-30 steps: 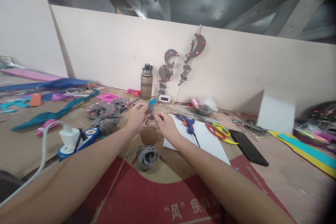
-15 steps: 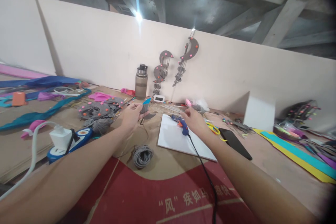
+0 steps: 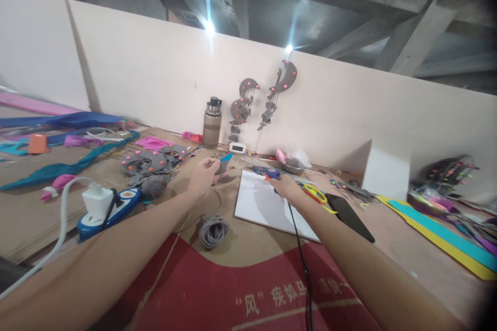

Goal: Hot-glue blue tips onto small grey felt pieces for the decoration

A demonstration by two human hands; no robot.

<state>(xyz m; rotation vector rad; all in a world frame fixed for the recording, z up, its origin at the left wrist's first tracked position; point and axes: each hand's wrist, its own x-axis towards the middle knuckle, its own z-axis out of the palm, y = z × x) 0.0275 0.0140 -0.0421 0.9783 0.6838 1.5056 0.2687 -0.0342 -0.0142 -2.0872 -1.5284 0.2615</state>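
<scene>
My left hand is closed in a pinch on a grey felt piece, from which a pointed blue piece sticks up. My fingers cover part of both. A grey cord runs from below this hand toward a coil of grey cord on the cardboard. Fingers of my right hand are wrapped round the handle of a blue hot glue gun, whose orange trigger shows. The gun is over the far edge of a white board, and its black cable trails toward me.
Yellow-handled scissors and a black phone lie right of the board. A water bottle and a small digital clock stand near the back wall. On the left are a blue power strip and grey felt decorations.
My right hand has come down from beyond the board onto the glue gun's handle, and the gun has turned. My left hand still holds the grey and blue pieces, shifted slightly right.
</scene>
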